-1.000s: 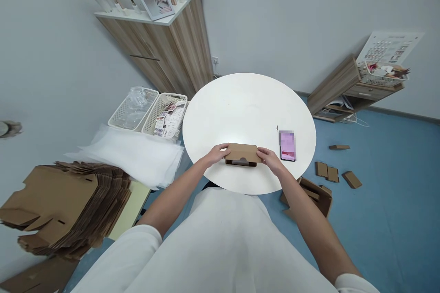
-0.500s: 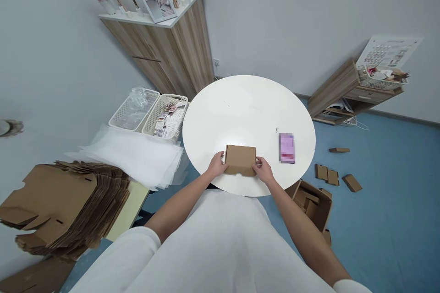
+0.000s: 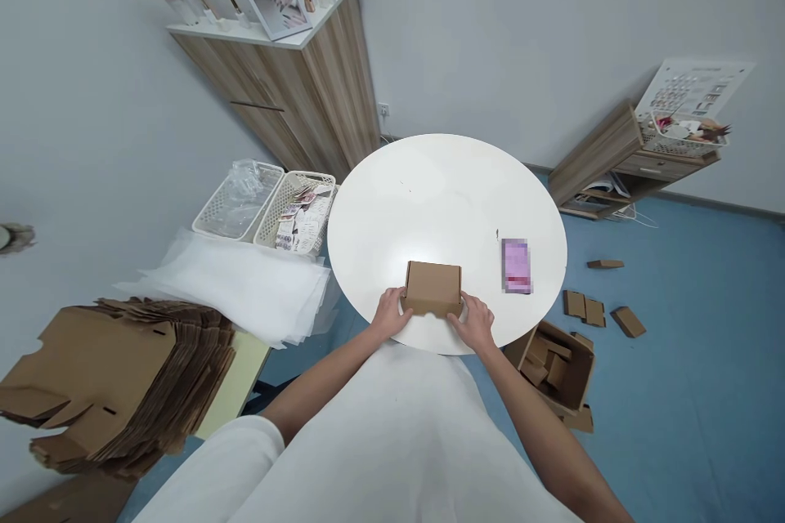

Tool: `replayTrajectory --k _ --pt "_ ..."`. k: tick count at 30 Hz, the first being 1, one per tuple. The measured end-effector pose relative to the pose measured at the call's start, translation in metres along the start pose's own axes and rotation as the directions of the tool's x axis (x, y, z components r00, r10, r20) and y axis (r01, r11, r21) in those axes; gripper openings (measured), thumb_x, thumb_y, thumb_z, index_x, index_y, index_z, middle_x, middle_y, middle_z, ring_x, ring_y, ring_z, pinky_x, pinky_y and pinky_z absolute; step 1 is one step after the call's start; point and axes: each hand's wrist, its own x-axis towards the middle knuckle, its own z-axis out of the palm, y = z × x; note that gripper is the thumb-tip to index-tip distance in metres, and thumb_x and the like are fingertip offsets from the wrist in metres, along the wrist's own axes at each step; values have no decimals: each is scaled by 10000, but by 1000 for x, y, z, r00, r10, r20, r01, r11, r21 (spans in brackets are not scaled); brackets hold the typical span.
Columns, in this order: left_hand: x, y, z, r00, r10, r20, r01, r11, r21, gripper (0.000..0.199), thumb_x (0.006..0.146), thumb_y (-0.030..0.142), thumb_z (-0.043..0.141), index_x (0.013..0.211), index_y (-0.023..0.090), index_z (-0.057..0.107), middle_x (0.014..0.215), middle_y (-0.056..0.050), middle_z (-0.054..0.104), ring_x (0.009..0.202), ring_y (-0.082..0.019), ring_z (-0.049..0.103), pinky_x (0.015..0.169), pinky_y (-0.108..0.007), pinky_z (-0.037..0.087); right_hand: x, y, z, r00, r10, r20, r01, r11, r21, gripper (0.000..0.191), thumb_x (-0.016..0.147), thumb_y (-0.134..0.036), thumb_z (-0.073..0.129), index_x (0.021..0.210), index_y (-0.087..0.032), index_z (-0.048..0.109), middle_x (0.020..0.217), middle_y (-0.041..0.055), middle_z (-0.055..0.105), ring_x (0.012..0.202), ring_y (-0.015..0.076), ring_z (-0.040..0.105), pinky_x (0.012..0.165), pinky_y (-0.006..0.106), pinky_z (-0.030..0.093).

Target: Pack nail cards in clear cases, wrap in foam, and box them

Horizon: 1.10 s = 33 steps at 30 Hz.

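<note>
A small brown cardboard box, its lid down, rests near the front edge of the round white table. My left hand grips its left side, with the thumb at the front corner. On the opposite side, my right hand holds the right front corner, thumb at the front face. A purple, pixelated flat item lies on the table to the right of the box.
Left of the table are two white baskets, white sheets and a stack of flat cardboard. At the right, an open carton with small boxes stands on the floor, near loose boxes and a shelf.
Both hands have shifted their grip lower toward the box's front corners. The box's front face shows more now, and the view has moved slightly.
</note>
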Motion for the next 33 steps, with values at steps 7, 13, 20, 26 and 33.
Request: replayTrajectory --k 7,13,20,26,33 --pt "2 -11 -23 996 36 75 -23 986 -163 629 654 222 592 1237 219 356 1073 -93 484 994 -229 492 869 -367 401 -10 -29 16 998 10 58 -10 1000 -4 712 657 -392 555 1290 -277 249 1137 64 491 1098 270 412 926 455 229" --pt "7 -29 -48 995 65 77 -50 984 -174 778 624 222 626 1309 241 258 1077 -80 432 937 -199 493 843 -341 413 -12 -57 24 997 19 81 -30 990 135 827 632 -411 590 1321 -325 140 1157 55 407 1117 250 400 959 449 243" --pt "20 -30 -71 993 98 71 -90 990 -106 623 736 204 519 1312 239 284 960 -51 417 894 -174 485 818 -316 412 -11 -76 20 998 -35 60 13 941 338 668 753 -436 459 1342 -286 181 1071 69 403 994 215 446 813 368 423" --pt "25 -27 -79 983 161 87 -150 981 -119 527 813 224 412 1322 245 278 917 -47 417 866 -169 471 769 -293 416 -4 -82 21 1000 18 -16 -10 923 386 547 816 -502 325 1313 -276 292 1027 61 426 968 192 454 866 346 394" --pt "26 -17 -83 972 189 143 -176 980 -96 445 867 277 320 1307 209 311 896 -49 423 825 -160 461 773 -286 396 0 -90 13 976 186 -115 -129 913 386 545 820 -561 232 1176 -242 492 911 59 484 855 193 501 776 332 409"
